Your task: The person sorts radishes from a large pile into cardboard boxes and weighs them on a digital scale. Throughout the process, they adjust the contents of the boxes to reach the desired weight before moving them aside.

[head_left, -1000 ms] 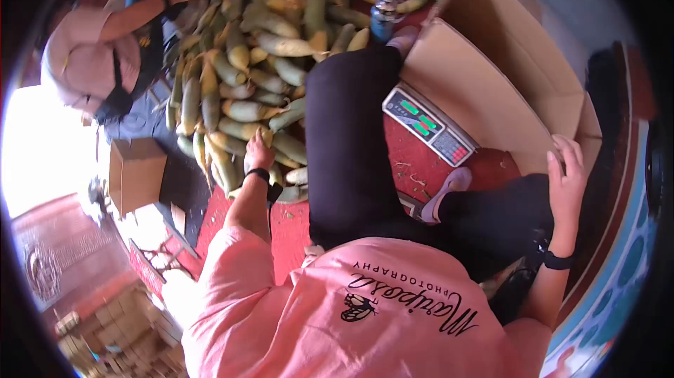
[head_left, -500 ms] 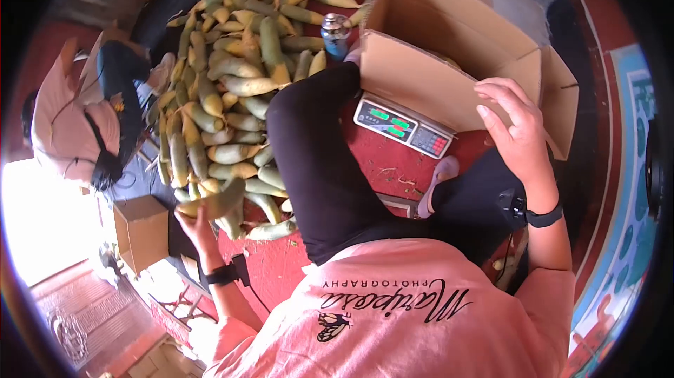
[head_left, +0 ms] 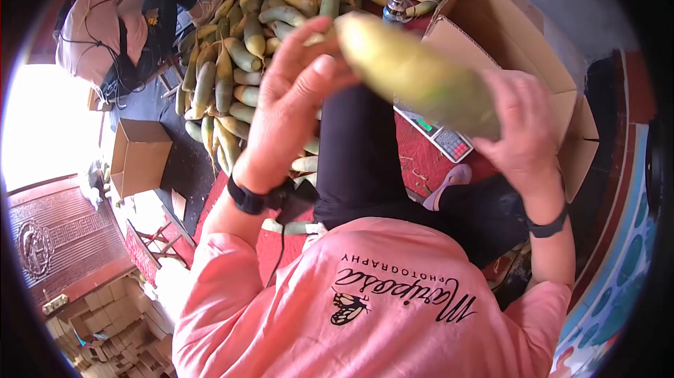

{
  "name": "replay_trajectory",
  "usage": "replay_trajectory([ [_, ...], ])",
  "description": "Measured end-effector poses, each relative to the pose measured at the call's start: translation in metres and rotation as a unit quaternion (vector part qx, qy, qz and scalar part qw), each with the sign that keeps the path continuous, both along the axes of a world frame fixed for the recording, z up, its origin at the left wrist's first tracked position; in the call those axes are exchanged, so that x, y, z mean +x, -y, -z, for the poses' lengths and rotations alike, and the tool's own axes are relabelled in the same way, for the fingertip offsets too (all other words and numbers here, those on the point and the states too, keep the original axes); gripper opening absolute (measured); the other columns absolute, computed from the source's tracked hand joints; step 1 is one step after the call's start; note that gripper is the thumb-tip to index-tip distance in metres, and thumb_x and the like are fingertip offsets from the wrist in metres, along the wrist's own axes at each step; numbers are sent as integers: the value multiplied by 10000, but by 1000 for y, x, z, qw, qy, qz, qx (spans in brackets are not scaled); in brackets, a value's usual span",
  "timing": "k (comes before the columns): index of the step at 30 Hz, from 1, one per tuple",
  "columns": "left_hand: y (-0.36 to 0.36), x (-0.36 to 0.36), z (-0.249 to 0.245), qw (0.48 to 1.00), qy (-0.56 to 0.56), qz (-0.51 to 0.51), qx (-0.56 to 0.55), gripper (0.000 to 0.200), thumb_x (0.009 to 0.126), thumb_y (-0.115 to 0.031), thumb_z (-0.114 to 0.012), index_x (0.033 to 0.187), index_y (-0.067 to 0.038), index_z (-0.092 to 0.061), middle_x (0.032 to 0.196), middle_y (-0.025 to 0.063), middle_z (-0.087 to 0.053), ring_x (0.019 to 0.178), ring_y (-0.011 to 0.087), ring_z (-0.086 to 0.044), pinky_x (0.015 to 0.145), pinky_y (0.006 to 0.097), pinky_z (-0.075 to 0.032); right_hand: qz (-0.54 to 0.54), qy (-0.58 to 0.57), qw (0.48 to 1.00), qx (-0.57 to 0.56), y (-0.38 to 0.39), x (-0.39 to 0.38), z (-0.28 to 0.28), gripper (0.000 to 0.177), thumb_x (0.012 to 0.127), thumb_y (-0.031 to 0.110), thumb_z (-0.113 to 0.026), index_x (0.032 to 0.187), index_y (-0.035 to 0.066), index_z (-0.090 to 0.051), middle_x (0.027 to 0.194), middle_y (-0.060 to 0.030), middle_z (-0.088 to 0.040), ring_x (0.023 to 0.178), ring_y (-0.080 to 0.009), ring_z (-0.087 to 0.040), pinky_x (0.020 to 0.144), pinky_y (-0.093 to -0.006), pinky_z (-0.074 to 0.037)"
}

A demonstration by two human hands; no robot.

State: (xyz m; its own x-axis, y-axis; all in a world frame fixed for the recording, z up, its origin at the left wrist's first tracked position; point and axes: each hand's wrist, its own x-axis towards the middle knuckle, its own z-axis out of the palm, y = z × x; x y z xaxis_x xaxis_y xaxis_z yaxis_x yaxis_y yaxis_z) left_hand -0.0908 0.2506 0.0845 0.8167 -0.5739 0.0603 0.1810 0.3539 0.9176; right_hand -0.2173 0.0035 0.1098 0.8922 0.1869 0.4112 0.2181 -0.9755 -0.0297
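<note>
Both my hands hold one green-yellow ear of corn in its husk, raised close to the camera. My left hand grips its upper left end, and my right hand holds its lower right end. Each wrist wears a black band. Behind the ear lies a big pile of husked corn on the floor. An open cardboard box stands on a digital scale at the right, partly hidden by the ear and my right hand.
My black-trousered legs stretch toward the pile. Another person in a pink top sits at the far left by the pile. A small open cardboard box stands at the left. A metal can stands near the big box.
My left hand lifted an ear of corn from the pile's left edge up in front of me. My right hand left the box flap and took the ear's other end.
</note>
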Motion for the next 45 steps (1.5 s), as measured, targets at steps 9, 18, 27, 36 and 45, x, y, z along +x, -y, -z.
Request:
replay_trajectory([
  [9,-162,22,268,767,233,-68,594,406,693,-217,-708,1055,-71,-596,1039,163,-591,967,306,-572,853,367,-459,343,-236,901,122,189,-8,51,562,687,174,-684,1190,10,-492,1093,-207,-579,996,-336,-569,858,-357,-432],
  [18,-131,25,370,540,401,187,716,347,794,-105,-465,1133,-74,-532,1204,121,-483,1206,292,-394,1019,491,-278,266,-140,939,169,219,-8,96,407,840,129,-562,1234,57,-491,1186,-163,-540,1106,-281,-513,956,-332,-379],
  [27,-124,32,445,382,517,201,739,227,768,-182,-536,979,-165,-618,966,39,-545,974,216,-469,849,415,-337,337,-198,913,115,157,-80,67,296,863,149,-544,1130,22,-540,1147,-136,-545,1064,-300,-525,907,-351,-412],
  [36,-144,55,279,739,-32,69,669,484,627,-309,-748,991,-22,-609,858,126,-659,717,232,-635,651,346,-508,249,-109,947,172,92,-37,28,293,795,50,-575,1086,16,-563,1109,-133,-556,1033,-280,-542,892,-335,-418],
  [45,0,42,-2,845,279,151,431,529,612,-174,-754,1054,28,-548,823,106,-637,725,183,-609,691,305,-487,-62,114,992,-10,-12,16,0,479,719,139,-639,1182,211,-540,1256,-66,-493,1118,-260,-497,943,-453,-395],
])
